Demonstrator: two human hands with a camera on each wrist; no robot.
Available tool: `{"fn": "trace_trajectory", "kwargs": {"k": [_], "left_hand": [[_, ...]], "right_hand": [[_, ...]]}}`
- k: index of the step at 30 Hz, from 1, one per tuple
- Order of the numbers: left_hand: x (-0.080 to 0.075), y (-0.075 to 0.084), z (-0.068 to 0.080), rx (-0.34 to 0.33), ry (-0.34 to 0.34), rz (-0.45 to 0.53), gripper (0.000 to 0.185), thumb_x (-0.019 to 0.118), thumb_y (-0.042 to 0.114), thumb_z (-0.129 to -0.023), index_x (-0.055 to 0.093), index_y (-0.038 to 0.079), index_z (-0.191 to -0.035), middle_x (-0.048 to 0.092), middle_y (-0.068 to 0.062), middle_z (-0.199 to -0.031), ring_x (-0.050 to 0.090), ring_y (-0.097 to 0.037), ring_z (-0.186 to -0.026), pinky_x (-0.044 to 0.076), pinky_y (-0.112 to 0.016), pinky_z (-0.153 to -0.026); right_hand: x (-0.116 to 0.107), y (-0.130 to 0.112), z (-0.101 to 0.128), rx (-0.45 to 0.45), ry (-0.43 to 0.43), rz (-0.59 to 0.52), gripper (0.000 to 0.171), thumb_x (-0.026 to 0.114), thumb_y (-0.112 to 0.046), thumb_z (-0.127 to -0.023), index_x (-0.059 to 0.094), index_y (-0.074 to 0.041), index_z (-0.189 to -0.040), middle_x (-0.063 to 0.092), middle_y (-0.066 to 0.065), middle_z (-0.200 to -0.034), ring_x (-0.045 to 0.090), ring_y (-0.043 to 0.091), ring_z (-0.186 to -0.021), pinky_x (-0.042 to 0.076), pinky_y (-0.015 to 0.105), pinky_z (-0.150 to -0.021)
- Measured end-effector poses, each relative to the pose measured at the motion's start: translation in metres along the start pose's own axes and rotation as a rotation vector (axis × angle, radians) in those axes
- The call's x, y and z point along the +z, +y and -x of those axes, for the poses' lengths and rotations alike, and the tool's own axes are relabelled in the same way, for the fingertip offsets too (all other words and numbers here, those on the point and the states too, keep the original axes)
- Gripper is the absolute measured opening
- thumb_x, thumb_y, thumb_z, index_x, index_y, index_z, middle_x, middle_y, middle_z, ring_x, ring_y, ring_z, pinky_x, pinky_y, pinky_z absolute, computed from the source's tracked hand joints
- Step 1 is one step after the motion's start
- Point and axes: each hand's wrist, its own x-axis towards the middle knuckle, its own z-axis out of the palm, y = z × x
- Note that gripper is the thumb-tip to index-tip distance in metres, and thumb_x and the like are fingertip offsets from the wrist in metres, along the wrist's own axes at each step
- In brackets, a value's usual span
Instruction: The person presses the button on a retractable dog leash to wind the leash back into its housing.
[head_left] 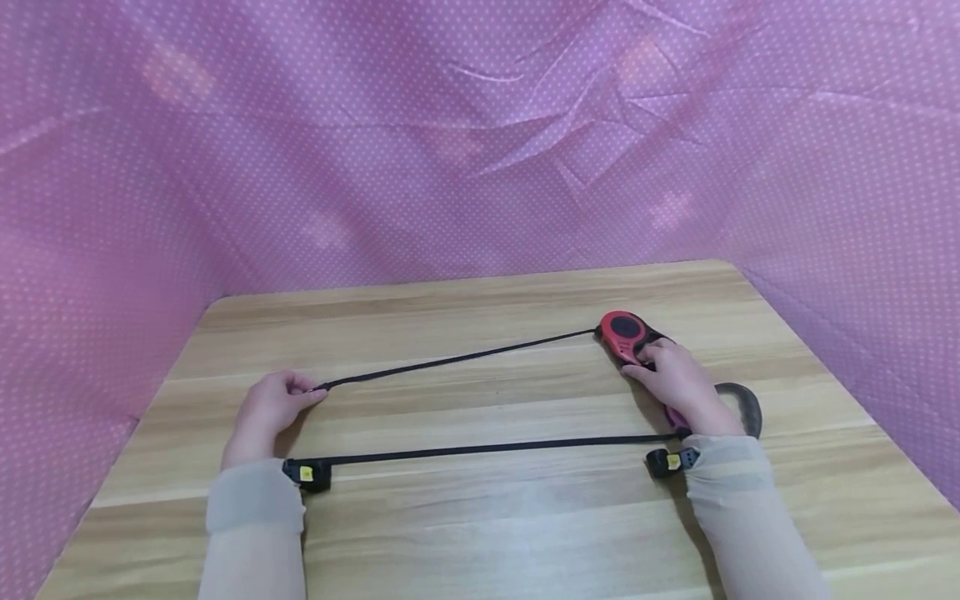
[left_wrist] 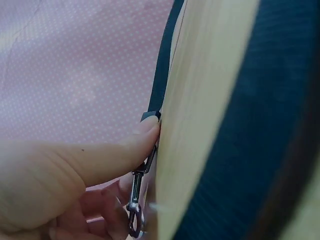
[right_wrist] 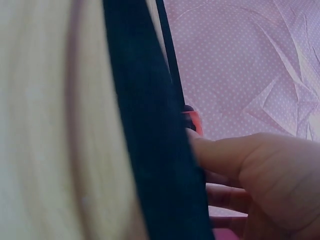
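A retractable leash lies on the wooden table (head_left: 480, 517). Its red housing (head_left: 622, 333) sits at the right, with a grey handle loop (head_left: 744, 406) behind it. My right hand (head_left: 645, 365) grips the housing from the near side, fingers curled on it; the right wrist view shows the hand (right_wrist: 260, 170) beside a sliver of the red housing (right_wrist: 193, 121). The thin black tape (head_left: 457, 359) runs taut leftwards to my left hand (head_left: 309, 393), which pinches its end. In the left wrist view the thumb (left_wrist: 100, 160) presses the tape end (left_wrist: 161, 75), and the metal clip (left_wrist: 135, 205) hangs below it.
A second black strap (head_left: 487, 449) runs across the table between two small black units with yellow labels at my wrists (head_left: 307, 473) (head_left: 671, 460). Pink dotted cloth (head_left: 480, 142) walls in the table at the back and both sides.
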Motion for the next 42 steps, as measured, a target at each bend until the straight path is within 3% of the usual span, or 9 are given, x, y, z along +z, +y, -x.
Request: {"fn": "trace_trajectory", "kwargs": {"k": [8,11,14,20,23,26,30,37,42], "left_hand": [[-0.005,0.006,0.004,0.009,-0.013,-0.068,0.042,0.052,0.041,-0.101,0.060,0.001,-0.114,0.059,-0.024,-0.117,0.052,-0.040,-0.106,0.039,-0.057,-0.096],[-0.006,0.008,0.006,-0.024,-0.016,-0.008,0.049,0.047,0.045,-0.103,0.054,0.000,-0.120,0.056,-0.026,-0.121,0.050,-0.040,-0.108,0.040,-0.057,-0.095],[-0.007,0.010,0.006,-0.039,-0.009,0.033,0.051,0.045,0.046,-0.104,0.049,-0.001,-0.124,0.055,-0.025,-0.120,0.051,-0.039,-0.106,0.042,-0.055,-0.092],[-0.008,0.010,0.005,-0.012,0.037,0.011,0.052,0.045,0.045,-0.104,0.050,-0.002,-0.126,0.058,-0.025,-0.118,0.055,-0.041,-0.108,0.043,-0.056,-0.090],[-0.008,0.011,0.005,-0.007,0.047,-0.002,0.050,0.044,0.044,-0.104,0.050,-0.001,-0.125,0.060,-0.024,-0.118,0.057,-0.041,-0.107,0.043,-0.054,-0.087],[-0.008,0.012,0.005,-0.016,0.045,0.007,0.050,0.043,0.044,-0.105,0.050,0.000,-0.127,0.061,-0.024,-0.120,0.058,-0.041,-0.108,0.044,-0.054,-0.086],[-0.009,0.016,0.006,-0.014,0.044,0.031,0.053,0.042,0.045,-0.105,0.050,0.002,-0.135,0.059,-0.025,-0.129,0.055,-0.045,-0.118,0.042,-0.060,-0.093],[-0.011,0.022,0.006,0.003,0.082,0.061,0.058,0.037,0.049,-0.105,0.047,0.007,-0.143,0.058,-0.024,-0.133,0.054,-0.043,-0.121,0.039,-0.063,-0.098],[-0.011,0.026,0.008,0.003,0.177,0.108,0.055,0.035,0.046,-0.106,0.050,0.008,-0.143,0.060,-0.021,-0.130,0.056,-0.040,-0.118,0.042,-0.057,-0.092]], "right_hand": [[-0.005,-0.001,-0.001,0.011,0.025,-0.014,0.043,0.059,-0.040,-0.098,0.069,-0.001,-0.111,0.068,0.026,-0.114,0.059,0.047,-0.112,0.031,0.060,-0.097],[-0.007,-0.002,-0.001,0.025,0.018,-0.049,0.046,0.057,-0.043,-0.099,0.067,0.000,-0.113,0.068,0.027,-0.112,0.061,0.043,-0.103,0.038,0.058,-0.097],[-0.008,-0.004,-0.001,0.025,0.001,-0.086,0.048,0.056,-0.046,-0.099,0.066,-0.001,-0.113,0.068,0.025,-0.108,0.059,0.035,-0.092,0.046,0.051,-0.081],[-0.006,-0.005,-0.002,-0.004,-0.050,-0.091,0.049,0.050,-0.052,-0.100,0.064,-0.007,-0.089,0.064,0.011,-0.084,0.055,0.024,-0.074,0.043,0.037,-0.070],[-0.006,-0.005,-0.002,0.029,-0.096,-0.074,0.054,0.047,-0.057,-0.099,0.061,-0.007,-0.085,0.062,0.011,-0.083,0.052,0.022,-0.071,0.041,0.033,-0.067],[-0.005,-0.005,-0.002,0.048,-0.097,-0.055,0.063,0.047,-0.059,-0.098,0.067,0.000,-0.101,0.066,0.021,-0.099,0.059,0.028,-0.082,0.047,0.039,-0.073],[-0.003,-0.004,0.000,0.049,-0.024,-0.076,0.068,0.048,-0.056,-0.098,0.064,0.006,-0.119,0.063,0.032,-0.119,0.061,0.039,-0.100,0.049,0.053,-0.087],[-0.004,-0.002,0.003,0.031,0.198,-0.126,0.047,0.055,-0.045,-0.097,0.067,0.000,-0.088,0.067,0.028,-0.099,0.058,0.040,-0.089,0.044,0.046,-0.074],[-0.004,-0.005,0.000,-0.049,0.363,-0.107,0.043,0.065,-0.038,-0.092,0.059,-0.004,-0.066,0.071,0.026,-0.091,0.060,0.040,-0.086,0.034,0.045,-0.078]]}}
